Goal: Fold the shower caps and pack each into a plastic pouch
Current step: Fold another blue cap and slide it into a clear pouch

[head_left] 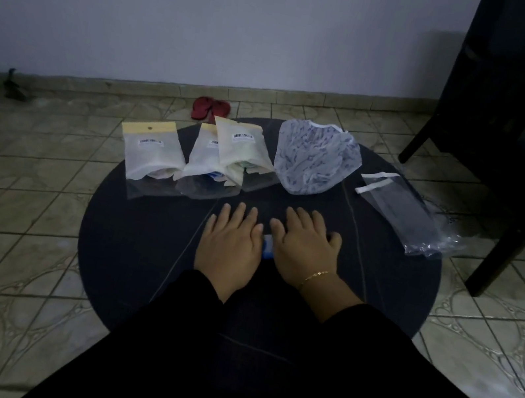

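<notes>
Sleeves (262,355) lead to the round table (128,246); both hands, left (229,245) and right (306,251), press flat, fingers spread, on a small blue fold (268,247) between them; best keep palms down to squeeze air out; loose cap (316,159) lies beyond the right hand, empty pouch (400,215) right, packed pouches (192,155) left

pouches (192,155) left, shower cap (316,159) right, on table (128,246)

Dark round table (128,246), white cap (316,159) scribbled with blue squiggles, frosted pouches (154,153) topped in pale yellow with barcode labels, red slippers (211,109) behind, beige swirl-patterned tiles (34,160), black sleeves (381,375), gold bracelet (314,275).
</notes>
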`<action>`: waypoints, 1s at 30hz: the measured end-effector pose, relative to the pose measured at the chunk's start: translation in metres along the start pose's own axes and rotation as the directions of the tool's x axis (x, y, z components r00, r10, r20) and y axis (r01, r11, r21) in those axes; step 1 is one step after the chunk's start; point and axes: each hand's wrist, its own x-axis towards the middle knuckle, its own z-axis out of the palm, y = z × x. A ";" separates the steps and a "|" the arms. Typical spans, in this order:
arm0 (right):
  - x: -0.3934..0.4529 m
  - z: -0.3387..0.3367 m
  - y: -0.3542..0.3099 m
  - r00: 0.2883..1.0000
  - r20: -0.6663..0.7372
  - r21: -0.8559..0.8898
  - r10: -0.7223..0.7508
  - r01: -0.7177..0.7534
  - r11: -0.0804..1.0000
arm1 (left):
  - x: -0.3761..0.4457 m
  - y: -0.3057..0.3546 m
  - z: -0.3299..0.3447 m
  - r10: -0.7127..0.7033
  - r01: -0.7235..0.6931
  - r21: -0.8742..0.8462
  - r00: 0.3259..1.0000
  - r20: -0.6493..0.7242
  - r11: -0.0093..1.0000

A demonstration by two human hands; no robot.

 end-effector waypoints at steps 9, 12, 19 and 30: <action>0.002 0.006 0.003 0.996 0.084 -0.153 0.034 -0.021 0.988 | 0.005 0.001 0.002 -0.025 0.017 0.083 0.995 0.101 0.996; 0.003 0.007 0.002 0.995 0.089 -0.174 0.037 -0.021 0.984 | 0.006 0.001 0.002 -0.028 0.016 0.101 0.992 0.120 0.995; 0.002 0.002 0.004 0.989 0.144 -0.186 0.012 0.015 0.983 | 0.005 -0.001 0.000 -0.042 0.032 0.077 0.989 0.140 0.997; -0.007 -0.015 0.025 0.955 0.268 -0.014 -0.127 0.136 0.991 | -0.010 -0.027 -0.010 -0.198 0.191 0.072 0.975 0.106 0.979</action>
